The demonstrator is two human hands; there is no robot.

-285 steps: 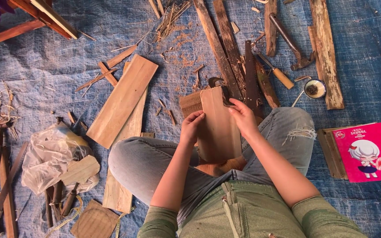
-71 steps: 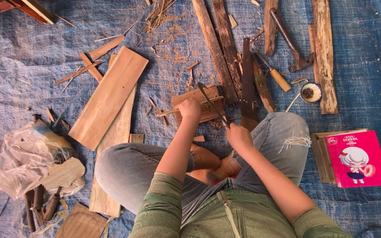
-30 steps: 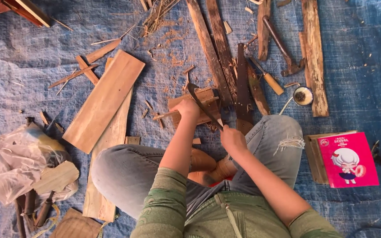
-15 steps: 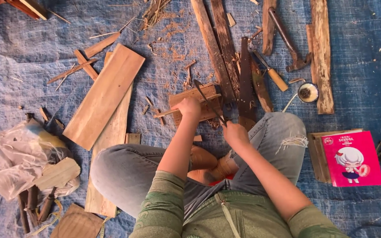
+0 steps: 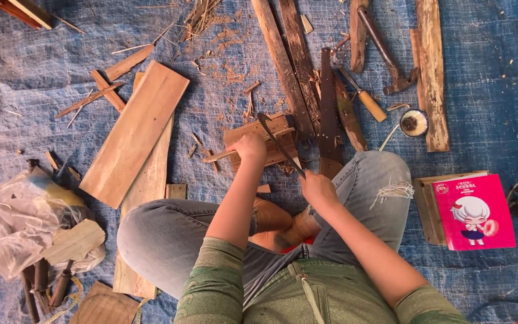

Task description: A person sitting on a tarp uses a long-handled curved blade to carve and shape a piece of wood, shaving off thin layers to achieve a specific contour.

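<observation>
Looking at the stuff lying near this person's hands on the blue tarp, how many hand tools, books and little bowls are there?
Hand tools: 4 (curved blade held by right hand, saw, chisel, hammer)
Books: 1 (pink book)
Small bowls: 1 (round bowl)
Total: 6
The left hand steadies the wooden block.

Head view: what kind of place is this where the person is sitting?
Probably an informal woodworking spot on the ground. The person sits on a blue tarp strewn with wood planks and shavings. Hand tools lie nearby: a saw and a hammer. The right hand grips a curved blade.
</observation>
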